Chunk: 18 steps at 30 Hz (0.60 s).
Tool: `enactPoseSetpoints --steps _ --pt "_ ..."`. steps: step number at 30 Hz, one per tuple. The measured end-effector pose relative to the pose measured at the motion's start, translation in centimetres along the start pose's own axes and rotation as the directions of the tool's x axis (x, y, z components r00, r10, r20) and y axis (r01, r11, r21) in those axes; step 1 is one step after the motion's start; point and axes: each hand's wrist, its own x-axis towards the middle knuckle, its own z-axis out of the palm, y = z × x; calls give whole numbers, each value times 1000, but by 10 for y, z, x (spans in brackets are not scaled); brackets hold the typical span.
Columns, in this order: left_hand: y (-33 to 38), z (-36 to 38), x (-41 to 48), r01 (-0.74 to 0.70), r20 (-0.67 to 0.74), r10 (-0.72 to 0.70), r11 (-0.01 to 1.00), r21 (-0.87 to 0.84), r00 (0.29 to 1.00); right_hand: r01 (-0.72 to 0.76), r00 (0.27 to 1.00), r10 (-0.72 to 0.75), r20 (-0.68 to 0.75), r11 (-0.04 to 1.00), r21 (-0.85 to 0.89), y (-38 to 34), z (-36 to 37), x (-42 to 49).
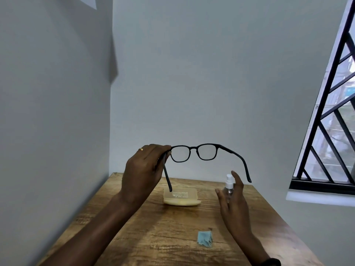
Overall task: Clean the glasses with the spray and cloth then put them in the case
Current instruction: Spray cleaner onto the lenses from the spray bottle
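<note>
Crumpled blue cloth at near part of wooden table. Right hand beyond it, fingers spread straight, holding nothing, covering lower body of clear spray bottle; contact unclear. Yellow glasses case shut, left of bottle. Left hand, ring on finger, pinches black glasses at temple hinge, raised above table, arms unfolded; temple tip overlaps case. Barred window far right.

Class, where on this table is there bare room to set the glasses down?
Bare wood lies between the yellow case and the blue cloth, and left of the cloth. It is crowded around the spray bottle, beside the right hand.
</note>
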Motion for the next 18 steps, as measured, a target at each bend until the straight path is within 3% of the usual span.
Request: enactPoseSetpoints --steps 2,5,13,16,18 --pt "0 -1 0 -3 1 3 1000 -1 1000 -176 984 174 29 978 112 21 9 0" --pt "0 -1 0 -3 -4 3 1000 3 1000 -300 954 296 52 945 133 43 17 -4" --pt "0 3 -3 10 13 -10 1000 -2 1000 -343 937 332 111 934 97 59 16 -18" --pt "0 3 -4 10 9 -10 1000 -7 1000 -333 941 336 -39 940 71 49 7 -22" --pt "1 2 -5 9 9 -9 1000 -3 1000 -214 954 202 -223 976 -28 40 -3 -22"
